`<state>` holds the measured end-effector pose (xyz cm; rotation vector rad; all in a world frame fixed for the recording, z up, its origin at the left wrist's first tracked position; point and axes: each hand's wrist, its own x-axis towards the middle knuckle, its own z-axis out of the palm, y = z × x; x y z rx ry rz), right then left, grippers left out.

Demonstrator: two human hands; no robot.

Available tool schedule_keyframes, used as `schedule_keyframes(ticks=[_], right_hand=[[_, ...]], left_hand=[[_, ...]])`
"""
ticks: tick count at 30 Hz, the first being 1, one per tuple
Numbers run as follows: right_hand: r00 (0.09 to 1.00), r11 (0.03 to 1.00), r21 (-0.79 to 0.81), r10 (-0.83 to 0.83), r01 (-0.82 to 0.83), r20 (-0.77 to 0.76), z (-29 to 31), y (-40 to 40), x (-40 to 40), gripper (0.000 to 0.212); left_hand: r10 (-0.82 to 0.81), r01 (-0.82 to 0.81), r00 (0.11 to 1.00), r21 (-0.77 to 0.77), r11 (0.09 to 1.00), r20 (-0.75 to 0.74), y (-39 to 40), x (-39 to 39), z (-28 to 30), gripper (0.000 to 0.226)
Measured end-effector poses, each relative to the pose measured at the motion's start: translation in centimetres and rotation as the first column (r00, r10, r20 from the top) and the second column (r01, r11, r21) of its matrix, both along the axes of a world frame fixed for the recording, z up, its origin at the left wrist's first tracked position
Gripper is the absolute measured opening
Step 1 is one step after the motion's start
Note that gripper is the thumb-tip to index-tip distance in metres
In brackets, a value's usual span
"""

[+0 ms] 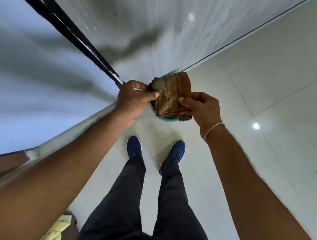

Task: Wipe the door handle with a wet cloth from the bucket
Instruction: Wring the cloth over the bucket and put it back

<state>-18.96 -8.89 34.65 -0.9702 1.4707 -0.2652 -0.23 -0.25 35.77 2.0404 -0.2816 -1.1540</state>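
Dark trousers [135, 200] & blue shoes [134, 147] stand on pale floor tiles [272, 97]. Above them both hands grip a folded brown cloth [171, 95]: left hand [134, 97] pinches its left edge w/ thumb + fingers closed, right hand [201, 108] pinches the right edge likewise. Teal bucket [164, 118] rim peeks just under the cloth, mostly hidden. Beyond: blurred grey door/wall w/ black strip [52, 12]. Handle can't be made out.
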Motion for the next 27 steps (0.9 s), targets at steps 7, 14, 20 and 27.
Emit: schedule_keyframes(ticks=[7, 14, 20, 27], right_hand=[[0.865, 0.917, -0.146, 0.285, -0.372, -0.413, -14.7, -2.1, 1.4, 0.031], [0.669, 0.795, -0.096, 0.431, -0.599, -0.605, -32.7, -4.1, 3.9, 0.034], [0.549, 0.719, 0.006, 0.536, -0.695, -0.641, -46.5, -5.2, 8.0, 0.034], [0.398, 0.583, 0.253, 0.754, -0.772, -0.522, -58.3, -8.8, 9.5, 0.043]], left_hand=[[-0.168, 0.157, 0.977, 0.093, 0.983, 0.127, 0.0, 0.5, -17.4, 0.030], [-0.541, 0.506, 0.792, 0.192, 0.841, 0.283, 0.0, 0.7, -32.3, 0.041], [-0.604, 0.576, 0.730, 0.188, 0.796, 0.320, 0.2, 0.8, -41.5, 0.053], [-0.523, 0.516, 0.708, 0.159, 0.842, 0.474, -0.1, 1.4, -46.4, 0.044]])
